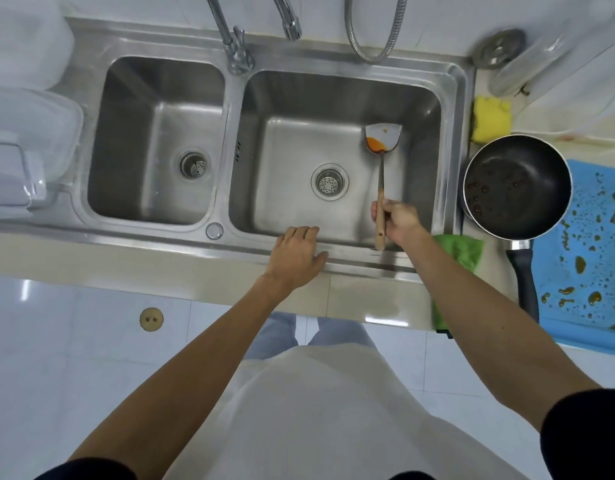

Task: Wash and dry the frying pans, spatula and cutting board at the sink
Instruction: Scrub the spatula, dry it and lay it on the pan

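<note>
Over the big right bowl of the sink, near the middle of the frame, the right hand wraps its fingers tight round the wooden end of the spatula, likely so the orange mess on its blade stays above the drain. Lower down, the left hand lies flat and loose on the sink's front edge, holding nothing, maybe to lean. At the right edge the dirty frying pan waits against the spotty blue cutting board; I can read no words anywhere.
</note>
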`<state>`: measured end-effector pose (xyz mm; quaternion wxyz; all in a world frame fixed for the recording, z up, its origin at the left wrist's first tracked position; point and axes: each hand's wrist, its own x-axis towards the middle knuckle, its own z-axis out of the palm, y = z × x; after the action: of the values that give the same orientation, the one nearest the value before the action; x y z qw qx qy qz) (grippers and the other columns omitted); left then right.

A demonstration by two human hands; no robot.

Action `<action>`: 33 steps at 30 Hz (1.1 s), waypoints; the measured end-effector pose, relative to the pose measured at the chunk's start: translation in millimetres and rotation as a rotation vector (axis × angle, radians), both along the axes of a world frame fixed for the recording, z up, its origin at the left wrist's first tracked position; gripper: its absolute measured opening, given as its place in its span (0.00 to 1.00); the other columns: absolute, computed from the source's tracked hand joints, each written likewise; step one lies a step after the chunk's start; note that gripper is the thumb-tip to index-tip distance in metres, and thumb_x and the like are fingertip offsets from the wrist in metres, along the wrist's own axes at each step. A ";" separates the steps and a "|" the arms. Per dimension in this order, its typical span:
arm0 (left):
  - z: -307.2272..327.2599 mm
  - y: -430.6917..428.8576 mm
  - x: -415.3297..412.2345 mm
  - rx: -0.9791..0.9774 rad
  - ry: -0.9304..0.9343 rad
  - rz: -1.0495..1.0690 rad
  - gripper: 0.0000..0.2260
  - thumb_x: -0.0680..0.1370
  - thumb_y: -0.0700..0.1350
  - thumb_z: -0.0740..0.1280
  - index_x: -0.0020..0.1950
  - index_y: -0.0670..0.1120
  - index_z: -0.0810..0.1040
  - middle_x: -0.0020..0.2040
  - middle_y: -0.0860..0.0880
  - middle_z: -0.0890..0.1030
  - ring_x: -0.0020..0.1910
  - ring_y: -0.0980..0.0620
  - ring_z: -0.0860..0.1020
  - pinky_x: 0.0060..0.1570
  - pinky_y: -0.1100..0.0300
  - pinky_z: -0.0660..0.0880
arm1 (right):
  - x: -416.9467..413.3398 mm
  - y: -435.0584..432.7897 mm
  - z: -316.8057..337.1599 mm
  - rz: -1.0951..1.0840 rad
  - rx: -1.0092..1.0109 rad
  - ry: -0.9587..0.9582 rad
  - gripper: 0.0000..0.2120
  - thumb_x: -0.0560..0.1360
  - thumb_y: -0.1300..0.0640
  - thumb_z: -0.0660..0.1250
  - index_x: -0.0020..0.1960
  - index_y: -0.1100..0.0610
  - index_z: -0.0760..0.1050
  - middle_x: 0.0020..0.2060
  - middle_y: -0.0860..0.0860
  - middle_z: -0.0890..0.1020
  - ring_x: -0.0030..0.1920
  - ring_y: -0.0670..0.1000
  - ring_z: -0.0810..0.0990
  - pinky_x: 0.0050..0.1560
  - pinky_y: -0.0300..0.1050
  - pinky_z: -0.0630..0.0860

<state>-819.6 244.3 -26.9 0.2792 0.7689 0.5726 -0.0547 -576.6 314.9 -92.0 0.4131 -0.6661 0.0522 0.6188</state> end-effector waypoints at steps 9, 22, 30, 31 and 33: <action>41.5 107.5 -64.0 0.139 -0.077 0.043 0.27 0.80 0.52 0.65 0.74 0.39 0.67 0.70 0.39 0.72 0.69 0.38 0.69 0.68 0.44 0.68 | -62.5 -10.2 42.4 -0.031 0.077 0.067 0.08 0.83 0.70 0.57 0.56 0.70 0.74 0.41 0.62 0.80 0.37 0.54 0.79 0.33 0.43 0.81; 92.2 314.7 -99.9 0.283 0.113 -0.165 0.33 0.78 0.55 0.66 0.75 0.38 0.60 0.75 0.39 0.63 0.71 0.35 0.66 0.66 0.40 0.68 | -126.4 7.4 86.2 0.011 0.146 0.099 0.09 0.83 0.68 0.58 0.56 0.70 0.76 0.43 0.61 0.81 0.40 0.53 0.81 0.37 0.42 0.81; 76.4 320.4 -95.8 0.308 0.092 -0.141 0.30 0.77 0.56 0.66 0.69 0.36 0.67 0.68 0.38 0.70 0.69 0.38 0.67 0.66 0.43 0.67 | -133.6 37.4 115.3 0.061 0.233 0.040 0.11 0.83 0.69 0.58 0.48 0.69 0.78 0.42 0.61 0.79 0.39 0.53 0.79 0.38 0.42 0.79; 73.9 317.1 -96.4 0.321 0.094 -0.125 0.30 0.77 0.56 0.67 0.69 0.36 0.68 0.68 0.38 0.70 0.69 0.38 0.68 0.66 0.44 0.67 | -134.4 41.5 117.4 0.073 0.241 0.032 0.12 0.82 0.69 0.58 0.46 0.69 0.78 0.41 0.61 0.79 0.38 0.53 0.79 0.37 0.42 0.79; 67.7 308.4 -99.1 0.355 0.097 -0.107 0.29 0.76 0.57 0.67 0.68 0.37 0.68 0.67 0.38 0.71 0.68 0.38 0.69 0.65 0.44 0.68 | -137.4 51.2 119.6 0.077 0.238 0.030 0.11 0.82 0.69 0.58 0.47 0.70 0.78 0.40 0.61 0.80 0.36 0.53 0.79 0.36 0.42 0.79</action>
<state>-918.6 552.7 40.9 0.1077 0.8320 0.5442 -0.0046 -714.1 366.1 27.6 0.4643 -0.6047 -0.0410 0.6458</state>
